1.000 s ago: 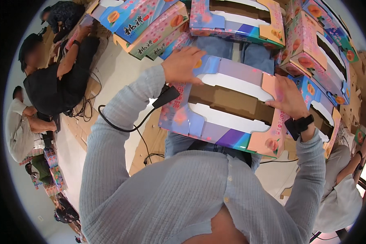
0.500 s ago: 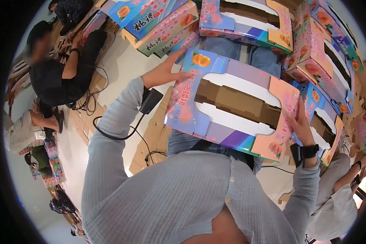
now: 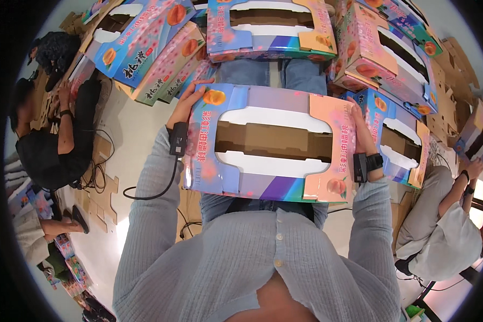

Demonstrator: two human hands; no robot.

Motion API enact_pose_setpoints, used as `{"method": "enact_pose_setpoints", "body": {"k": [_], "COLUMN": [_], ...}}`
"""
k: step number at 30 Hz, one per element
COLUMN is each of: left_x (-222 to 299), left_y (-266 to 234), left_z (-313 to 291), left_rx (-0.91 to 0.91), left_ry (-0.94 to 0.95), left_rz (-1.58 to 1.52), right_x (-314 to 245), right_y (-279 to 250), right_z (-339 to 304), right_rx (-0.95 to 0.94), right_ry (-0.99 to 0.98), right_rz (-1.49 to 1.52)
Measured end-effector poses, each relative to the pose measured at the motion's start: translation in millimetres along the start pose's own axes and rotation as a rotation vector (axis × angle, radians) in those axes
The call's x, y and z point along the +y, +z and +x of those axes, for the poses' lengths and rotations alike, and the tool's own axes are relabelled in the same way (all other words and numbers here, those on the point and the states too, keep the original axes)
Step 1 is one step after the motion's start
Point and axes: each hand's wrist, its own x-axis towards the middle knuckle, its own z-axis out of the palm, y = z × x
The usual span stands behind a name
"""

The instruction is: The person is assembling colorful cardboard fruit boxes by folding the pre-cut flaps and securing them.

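Sitting at the far left on the pale floor (image 3: pixel 139 134), a person in a dark top (image 3: pixel 48 155) bends over flat brown cardboard pieces (image 3: pixel 99 196), with a black cable (image 3: pixel 145 190) looping across the smooth floor nearby. Next comes the left hand (image 3: pixel 185 107), its fingers curled over the top left corner of the box (image 3: pixel 271 142) and its palm pressed flat against the box's short left end; a small black device is strapped at that wrist.

That box is a printed cardboard tray held level in front of the chest, above the lap in blue jeans (image 3: pixel 263 72). Its glossy top panel fades from blue through purple to peach, carries round orange fruit pictures at the corners, and has a long cut-out window with rounded ends, through which plain brown corrugated board shows.

Behind it, more boxes of the same kind (image 3: pixel 268 27) lie stacked and tilted in a loose arc.

On the box's right end the right hand (image 3: pixel 362 137) lies flat, fingers together and stretched up along the peach-coloured edge, a black band at the wrist. The ribbed grey-blue shirt sleeves (image 3: pixel 150 214) frame both sides. Farther right, another person in a light shirt (image 3: pixel 451 241) sits low beside a similar box (image 3: pixel 400 145).
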Motion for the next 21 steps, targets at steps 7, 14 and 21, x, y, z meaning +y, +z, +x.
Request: {"method": "enact_pose_setpoints", "body": {"k": [7, 14, 21], "left_x": [-8, -21, -5], "left_y": [5, -14, -14], "left_z": [5, 5, -13], "left_rx": [0.035, 0.038, 0.064], "left_ry": [0.034, 0.031, -0.069], "left_rz": [0.189, 0.231, 0.115], "right_x": [12, 6, -2], "right_y": [-22, -17, -13], "right_z": [4, 6, -26], "right_rx": [0.042, 0.016, -0.091], "right_ry": [-0.042, -0.053, 0.006], "right_rz": [-0.363, -0.566, -0.214]}}
